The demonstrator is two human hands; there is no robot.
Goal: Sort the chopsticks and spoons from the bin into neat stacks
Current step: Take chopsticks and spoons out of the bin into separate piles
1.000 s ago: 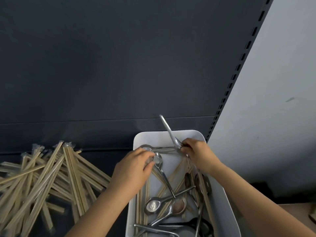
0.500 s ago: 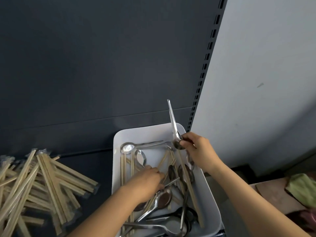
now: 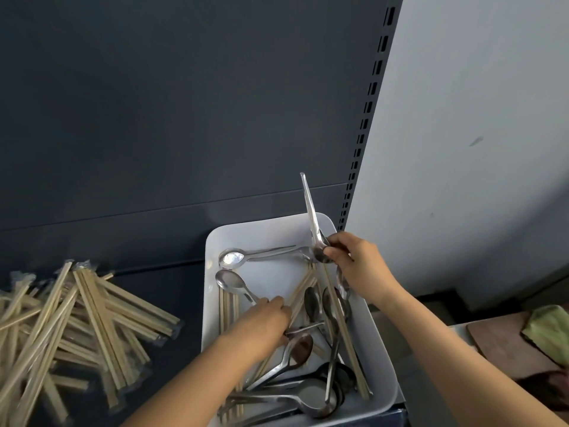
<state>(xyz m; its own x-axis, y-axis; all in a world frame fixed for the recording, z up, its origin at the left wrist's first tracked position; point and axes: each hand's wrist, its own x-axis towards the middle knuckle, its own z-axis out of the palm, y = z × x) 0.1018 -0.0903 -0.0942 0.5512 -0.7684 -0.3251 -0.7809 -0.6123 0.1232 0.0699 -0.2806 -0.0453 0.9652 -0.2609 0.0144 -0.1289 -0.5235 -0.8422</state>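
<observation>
A dark blue-grey back panel (image 3: 184,103) fills the left and centre, crossed low down by a thin horizontal seam (image 3: 123,215). Below it lies a dark shelf surface (image 3: 184,285). A slotted metal upright (image 3: 374,87) slants along the panel's right edge. Right of it stands a pale grey wall (image 3: 477,87) with a small dark smudge (image 3: 476,141) and a dark band (image 3: 462,300) at its base. Near right are a brown board (image 3: 498,343) and a crumpled green cloth (image 3: 548,331). The light is soft and even.
</observation>
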